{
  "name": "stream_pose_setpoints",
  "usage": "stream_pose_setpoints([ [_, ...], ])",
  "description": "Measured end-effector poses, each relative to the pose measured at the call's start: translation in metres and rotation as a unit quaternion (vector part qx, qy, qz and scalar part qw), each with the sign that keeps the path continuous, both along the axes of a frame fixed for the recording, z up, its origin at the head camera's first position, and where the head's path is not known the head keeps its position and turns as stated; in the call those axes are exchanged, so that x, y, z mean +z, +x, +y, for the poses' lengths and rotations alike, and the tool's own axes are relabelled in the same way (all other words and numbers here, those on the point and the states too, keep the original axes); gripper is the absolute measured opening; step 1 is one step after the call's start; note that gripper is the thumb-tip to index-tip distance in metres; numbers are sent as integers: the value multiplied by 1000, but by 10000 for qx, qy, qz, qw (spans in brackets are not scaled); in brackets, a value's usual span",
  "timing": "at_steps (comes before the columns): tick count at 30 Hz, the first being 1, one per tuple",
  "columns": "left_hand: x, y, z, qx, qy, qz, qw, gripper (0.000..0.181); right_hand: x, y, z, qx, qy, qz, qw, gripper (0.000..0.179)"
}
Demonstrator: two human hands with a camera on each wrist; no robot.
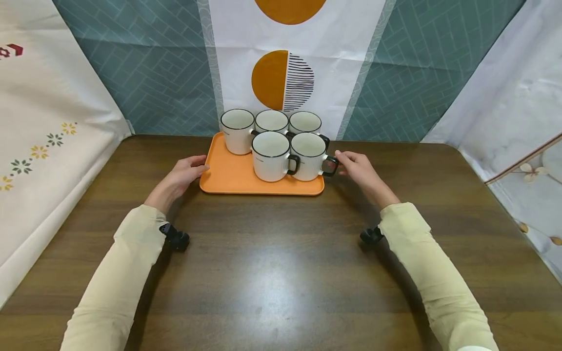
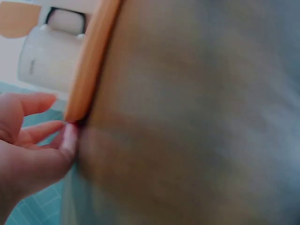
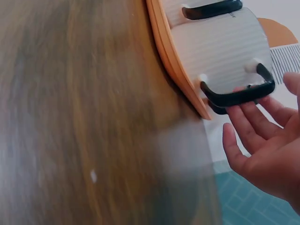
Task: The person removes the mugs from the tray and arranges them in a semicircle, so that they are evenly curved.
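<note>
An orange tray [image 1: 228,178] holds several white mugs with black rims and black handles, grouped in two rows. At the tray's left edge is my left hand [image 1: 185,174], its fingertips touching or very close to the edge. In the left wrist view, the tray's side [image 2: 89,61] meets the fingertips of the left hand [image 2: 35,145]. On the right, my right hand [image 1: 356,170] has its fingertips at the black handle [image 1: 330,166] of the front right mug [image 1: 308,157]. The right wrist view shows extended fingers against that handle [image 3: 241,97], with the thumb apart.
The tray stands at the back of a brown wooden table [image 1: 272,263]. Right behind it hangs a teal and white cloth [image 1: 237,73] with orange shapes. Pale patterned cloths [image 1: 48,122] border the table on both sides.
</note>
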State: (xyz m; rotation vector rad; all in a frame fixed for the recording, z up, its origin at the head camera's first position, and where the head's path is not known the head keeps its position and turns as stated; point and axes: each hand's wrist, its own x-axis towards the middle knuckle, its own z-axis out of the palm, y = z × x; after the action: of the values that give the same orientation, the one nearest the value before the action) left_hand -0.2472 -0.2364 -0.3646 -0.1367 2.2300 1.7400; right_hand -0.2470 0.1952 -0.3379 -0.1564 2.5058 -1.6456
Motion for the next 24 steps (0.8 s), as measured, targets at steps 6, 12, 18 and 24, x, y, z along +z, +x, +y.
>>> stream_pose_setpoints([
  [6,1,-7,-5,-215,157,-86,9996,59,-10,-7,-12,251,-394,14,9989,45],
  [12,-1,-6,-6,-278,41,-43,9996,59,-15,-10,-17,244,-791,-106,9965,33],
  [18,-2,-3,-8,-263,-55,-94,9996,60,-16,-15,-20,616,-1479,-383,9863,35],
  [24,-3,-2,-9,-247,-62,18,9997,59,-16,-20,-21,894,-1376,-356,9858,38],
])
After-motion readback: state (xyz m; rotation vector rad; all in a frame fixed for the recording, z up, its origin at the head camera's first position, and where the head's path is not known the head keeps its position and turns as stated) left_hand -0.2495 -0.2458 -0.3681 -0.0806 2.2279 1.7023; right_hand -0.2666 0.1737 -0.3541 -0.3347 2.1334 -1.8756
